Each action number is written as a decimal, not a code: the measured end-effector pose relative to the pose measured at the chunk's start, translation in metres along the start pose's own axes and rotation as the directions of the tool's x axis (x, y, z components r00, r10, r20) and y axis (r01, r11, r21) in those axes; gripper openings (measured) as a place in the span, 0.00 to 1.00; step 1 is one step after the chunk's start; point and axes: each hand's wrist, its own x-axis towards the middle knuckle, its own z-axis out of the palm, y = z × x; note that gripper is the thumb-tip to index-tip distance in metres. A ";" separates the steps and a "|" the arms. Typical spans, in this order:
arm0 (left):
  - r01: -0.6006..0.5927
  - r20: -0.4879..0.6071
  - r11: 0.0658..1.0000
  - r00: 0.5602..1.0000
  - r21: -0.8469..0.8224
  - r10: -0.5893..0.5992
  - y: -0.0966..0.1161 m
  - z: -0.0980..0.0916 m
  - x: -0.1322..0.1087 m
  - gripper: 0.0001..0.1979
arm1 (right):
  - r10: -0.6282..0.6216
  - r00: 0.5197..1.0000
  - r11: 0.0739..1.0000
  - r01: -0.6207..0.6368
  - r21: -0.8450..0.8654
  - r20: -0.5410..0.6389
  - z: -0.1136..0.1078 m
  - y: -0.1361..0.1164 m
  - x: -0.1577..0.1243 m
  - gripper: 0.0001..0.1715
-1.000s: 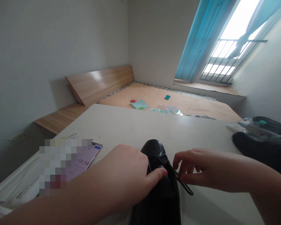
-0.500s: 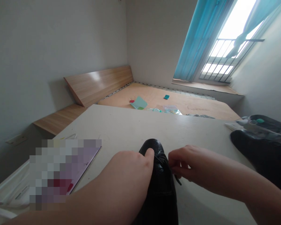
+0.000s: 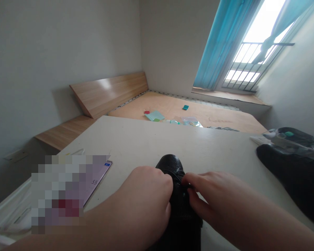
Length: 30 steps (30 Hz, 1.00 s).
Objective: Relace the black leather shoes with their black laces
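Observation:
A black leather shoe stands on the white table, toe pointing away from me. My left hand lies closed over the shoe's left side at the lacing. My right hand is closed on the right side, its fingertips pinching the thin black shoelace on top of the shoe. The two hands meet over the laces and hide most of them.
A phone with a lit screen lies left of the shoe. A second black shoe and a plastic-wrapped bundle sit at the table's right edge. Beyond the table is a bare wooden bed frame with small items.
My right hand has moved left onto the shoe, and the loose lace end that hung at the right is now out of sight. My left hand shifted slightly over the lacing.

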 end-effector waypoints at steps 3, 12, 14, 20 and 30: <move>0.001 0.009 1.000 1.000 -0.009 -0.001 0.001 0.004 0.003 0.12 | -0.043 0.999 0.992 0.041 -0.117 -0.013 0.003 -0.001 0.001 0.11; -0.028 -0.116 0.999 0.993 -0.021 0.025 -0.001 0.010 0.002 0.13 | -0.062 0.985 0.990 0.041 -0.132 -0.161 0.007 -0.003 0.002 0.12; -0.073 -0.272 0.995 0.961 -0.067 0.053 -0.004 0.002 -0.003 0.13 | -0.079 0.951 0.997 0.077 -0.018 -0.299 -0.002 -0.003 -0.002 0.09; -0.306 -0.646 0.885 0.764 -0.351 0.008 -0.013 -0.023 -0.016 0.09 | 0.020 0.836 0.838 0.285 0.466 -0.548 -0.028 -0.003 -0.012 0.08; -0.524 -0.681 0.592 0.729 -0.612 -0.059 -0.005 -0.023 -0.024 0.04 | -0.041 0.925 0.165 0.378 0.911 -0.377 -0.031 -0.002 -0.012 0.05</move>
